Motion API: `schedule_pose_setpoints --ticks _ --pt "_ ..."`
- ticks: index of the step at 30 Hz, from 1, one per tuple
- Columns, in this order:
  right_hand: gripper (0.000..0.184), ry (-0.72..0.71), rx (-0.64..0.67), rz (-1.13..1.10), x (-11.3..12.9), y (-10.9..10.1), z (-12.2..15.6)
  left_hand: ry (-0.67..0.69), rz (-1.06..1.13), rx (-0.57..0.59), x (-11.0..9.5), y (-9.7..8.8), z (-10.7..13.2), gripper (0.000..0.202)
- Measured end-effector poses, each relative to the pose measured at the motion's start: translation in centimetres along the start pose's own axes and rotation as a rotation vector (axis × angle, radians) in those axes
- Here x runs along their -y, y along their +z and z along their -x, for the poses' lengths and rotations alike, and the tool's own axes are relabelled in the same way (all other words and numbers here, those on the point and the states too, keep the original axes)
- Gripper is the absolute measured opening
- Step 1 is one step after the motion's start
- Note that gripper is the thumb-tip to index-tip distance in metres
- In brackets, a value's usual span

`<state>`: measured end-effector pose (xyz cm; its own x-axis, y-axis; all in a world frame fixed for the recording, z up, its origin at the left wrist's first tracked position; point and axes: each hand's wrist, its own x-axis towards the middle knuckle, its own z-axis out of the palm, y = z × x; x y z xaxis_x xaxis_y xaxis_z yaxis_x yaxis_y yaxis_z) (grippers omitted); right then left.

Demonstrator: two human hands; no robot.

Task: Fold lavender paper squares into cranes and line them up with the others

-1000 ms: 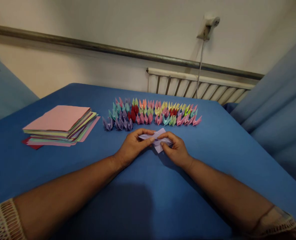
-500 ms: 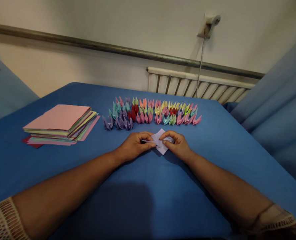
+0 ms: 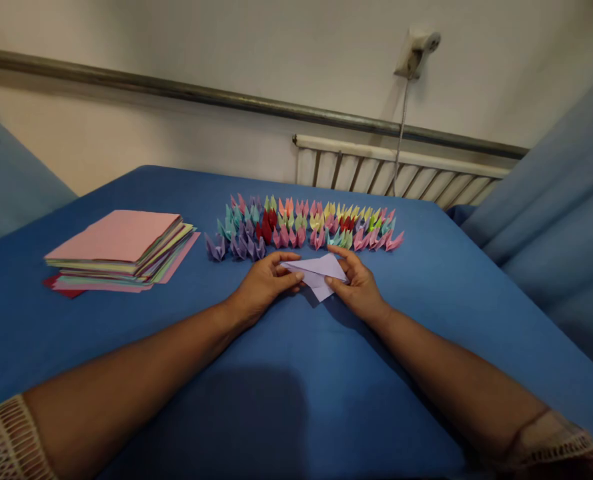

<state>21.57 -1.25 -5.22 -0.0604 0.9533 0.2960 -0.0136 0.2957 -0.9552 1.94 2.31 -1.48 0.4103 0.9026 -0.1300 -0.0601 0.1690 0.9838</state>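
Observation:
A lavender sheet of origami paper (image 3: pixel 319 270), partly folded with a crease running across it, is between my two hands just above the blue table cover. My left hand (image 3: pixel 266 283) pinches its left corner, thumb on the near side. On the right edge, my right hand (image 3: pixel 359 283) grips with its thumb in front and index finger along the top. Rows of folded paper cranes (image 3: pixel 303 230) in many colours stand right behind the hands. How the layers lie on the paper's far side is hidden.
To the left sits a stack of square coloured paper (image 3: pixel 119 237), pink on top. The blue-covered table (image 3: pixel 186 400) reaches back to a wall with a metal rail (image 3: pixel 216 97) and a radiator (image 3: pixel 346 170). Blue curtains (image 3: pixel 561 213) hang at the right.
The lavender paper has gone from a small cross-like shape to a wider, triangular flap across the top. My fingers have shifted outward to its edges.

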Motion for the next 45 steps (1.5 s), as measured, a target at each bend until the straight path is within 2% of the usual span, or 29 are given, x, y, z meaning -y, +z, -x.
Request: schedule_pose_setpoints --ticks 4,8,10,13,15,18,22,28,36,42,45 --pt "0.067 0.027 0.017 -0.041 -0.1 0.8 0.5 0.018 0.086 -0.057 0.0 0.2 -0.1 0.033" --pt "0.073 0.089 0.041 -0.127 0.2 0.9 0.7 0.036 0.067 -0.107 0.0 0.2 -0.1 0.028" --pt "0.064 0.141 0.033 -0.19 0.4 0.8 0.5 0.046 0.052 -0.115 -0.1 0.2 -0.1 0.027" --pt "0.036 0.223 0.018 -0.23 0.4 0.5 0.2 0.065 0.037 -0.117 -0.1 0.3 0.0 0.025" --pt "0.031 0.263 0.029 -0.218 0.3 0.4 0.0 0.069 0.043 -0.122 -0.1 0.4 0.0 0.025" --pt "0.033 0.297 0.062 -0.18 0.1 0.5 -0.1 0.055 0.074 -0.129 0.0 0.5 0.1 0.029" --pt "0.035 0.3 0.034 -0.163 0.4 0.8 -0.1 0.033 0.089 -0.097 0.0 0.7 0.3 0.032" --pt "0.033 0.288 -0.011 -0.123 0.7 1.2 0.0 -0.012 0.03 0.04 0.0 1.4 1.0 0.034" --pt "0.036 0.365 0.217 -0.169 1.0 2.0 0.8 0.043 -0.116 0.0 -0.2 1.3 1.4 0.032" --pt "0.033 0.365 0.249 -0.179 1.0 1.9 0.9 0.074 -0.246 0.046 -0.6 1.3 1.7 0.032" --pt "0.033 0.266 0.142 -0.191 1.3 1.9 0.8 0.042 -0.275 0.008 -0.7 1.3 1.5 0.031"
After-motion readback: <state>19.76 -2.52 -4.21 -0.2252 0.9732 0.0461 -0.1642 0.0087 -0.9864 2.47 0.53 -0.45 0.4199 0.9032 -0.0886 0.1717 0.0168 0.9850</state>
